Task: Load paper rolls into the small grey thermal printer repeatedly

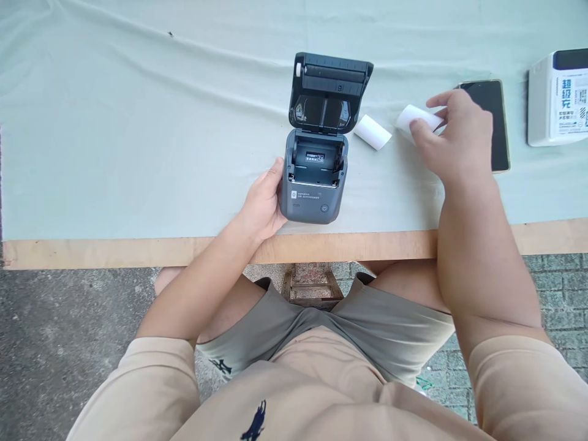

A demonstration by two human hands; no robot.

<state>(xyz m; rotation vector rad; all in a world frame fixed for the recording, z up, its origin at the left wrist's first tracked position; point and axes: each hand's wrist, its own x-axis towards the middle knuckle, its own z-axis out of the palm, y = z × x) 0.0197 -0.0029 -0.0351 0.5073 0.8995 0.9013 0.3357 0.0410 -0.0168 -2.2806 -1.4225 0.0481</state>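
A dark grey portable label printer (309,205) rests on the cloth near the table's front edge, its lid (327,92) flipped up. No roll shows in its compartment. My left hand (263,202) grips the printer's left side, the thumb along the edge and the other fingers partly hidden. Off to the right, my right hand (462,138) pinches a small white paper roll (408,119) between thumb and fingers. Between that roll and the printer, a second white paper roll (373,133) lies tilted on the cloth.
A dark-screened phone (500,138) lies flat, partly behind my right hand. At the far right stands a white box-shaped device (542,101) with a printed label. Pale green cloth (138,141) covers the table up to a bare wooden edge (114,251).
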